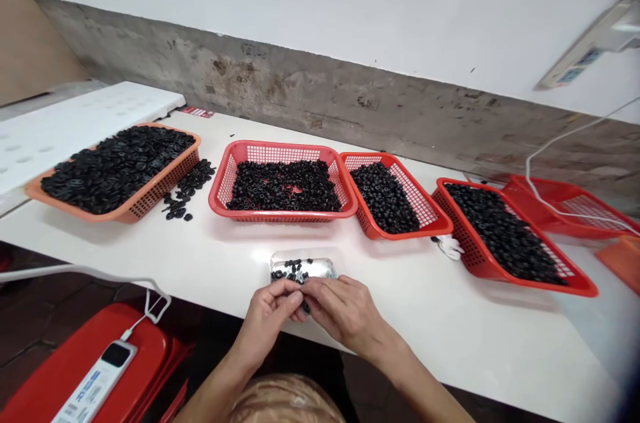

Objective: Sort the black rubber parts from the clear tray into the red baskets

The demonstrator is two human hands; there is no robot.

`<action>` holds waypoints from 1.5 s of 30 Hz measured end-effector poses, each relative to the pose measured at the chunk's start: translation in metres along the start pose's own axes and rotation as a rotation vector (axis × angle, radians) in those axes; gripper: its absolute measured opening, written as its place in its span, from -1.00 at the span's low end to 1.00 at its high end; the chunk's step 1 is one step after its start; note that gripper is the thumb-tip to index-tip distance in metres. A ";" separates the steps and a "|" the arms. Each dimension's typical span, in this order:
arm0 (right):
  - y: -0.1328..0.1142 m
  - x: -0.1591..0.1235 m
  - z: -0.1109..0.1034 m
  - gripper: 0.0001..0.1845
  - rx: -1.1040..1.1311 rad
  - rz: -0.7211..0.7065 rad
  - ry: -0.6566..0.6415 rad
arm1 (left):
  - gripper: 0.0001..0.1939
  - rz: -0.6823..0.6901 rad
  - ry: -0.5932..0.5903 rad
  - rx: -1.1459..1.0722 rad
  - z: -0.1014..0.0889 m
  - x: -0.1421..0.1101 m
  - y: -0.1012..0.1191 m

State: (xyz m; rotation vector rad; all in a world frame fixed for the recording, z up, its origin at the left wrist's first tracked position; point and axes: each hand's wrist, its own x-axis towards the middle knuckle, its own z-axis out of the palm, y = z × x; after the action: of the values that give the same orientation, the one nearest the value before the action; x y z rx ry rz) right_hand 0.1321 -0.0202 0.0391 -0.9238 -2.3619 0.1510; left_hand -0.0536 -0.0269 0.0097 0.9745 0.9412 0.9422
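At the table's front edge my left hand point(273, 313) and my right hand point(347, 309) meet, fingertips pinched together. Between them is a small black part point(305, 306), mostly covered by the fingers, so its exact shape cannot be made out. Just beyond the fingertips sits a shallow clear tray point(327, 256), which holds small black pieces point(295, 266) and some shiny bits. Behind that tray stands a red basket point(283, 214) of small black rings point(285, 176).
An orange basket point(135, 211) heaped with flat black parts stands left, with loose black parts point(187, 189) beside it. Rightward are two red baskets point(400, 234) point(480, 263) of black pieces. A white power strip point(95, 383) lies on a red stool point(130, 323).
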 end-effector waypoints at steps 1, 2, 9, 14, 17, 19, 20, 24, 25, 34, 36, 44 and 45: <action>0.000 -0.001 0.001 -0.79 0.085 0.042 0.011 | -0.72 -0.003 0.008 -0.011 0.000 0.000 0.000; -0.001 -0.001 0.003 -0.76 0.181 0.092 0.025 | -0.72 -0.008 0.015 -0.021 0.000 -0.001 0.001; -0.012 -0.005 0.014 -0.78 0.675 0.426 0.133 | -0.77 -0.009 -0.025 -0.054 -0.002 -0.002 0.003; -0.009 -0.010 0.016 -0.81 0.817 0.569 0.142 | -0.77 -0.034 -0.016 -0.073 -0.002 -0.001 0.003; -0.007 -0.012 0.014 -0.80 0.725 0.537 0.120 | -0.69 -0.023 0.010 -0.088 -0.003 -0.001 0.002; -0.007 -0.011 0.013 -0.80 0.667 0.488 0.095 | -0.60 0.002 0.006 -0.102 -0.003 -0.002 0.002; -0.007 -0.010 0.013 -0.79 0.639 0.460 0.088 | -0.56 0.013 -0.001 -0.098 -0.003 -0.002 0.002; -0.008 -0.005 0.012 -0.75 0.544 0.362 0.064 | -0.48 0.022 -0.007 -0.047 -0.003 -0.004 0.003; -0.008 -0.004 0.013 -0.74 0.531 0.351 0.058 | -0.47 0.018 -0.009 -0.048 -0.003 -0.004 0.003; -0.014 -0.008 0.014 -0.69 0.412 0.308 0.075 | -0.48 -0.033 0.020 -0.193 -0.001 -0.004 0.008; -0.014 -0.010 0.016 -0.65 0.328 0.275 0.070 | -0.51 -0.038 0.017 -0.230 -0.001 -0.004 0.010; -0.012 -0.011 0.025 -0.62 0.172 0.155 0.187 | -0.63 -0.030 -0.011 -0.169 -0.003 -0.007 0.011; -0.012 -0.010 0.024 -0.61 0.173 0.148 0.190 | -0.67 -0.020 -0.018 -0.136 -0.003 -0.007 0.011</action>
State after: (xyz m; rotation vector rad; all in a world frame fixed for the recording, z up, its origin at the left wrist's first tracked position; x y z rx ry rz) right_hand 0.1177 -0.0331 0.0178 -0.9820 -2.0711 0.3070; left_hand -0.0610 -0.0299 0.0209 0.8562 0.8591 0.9662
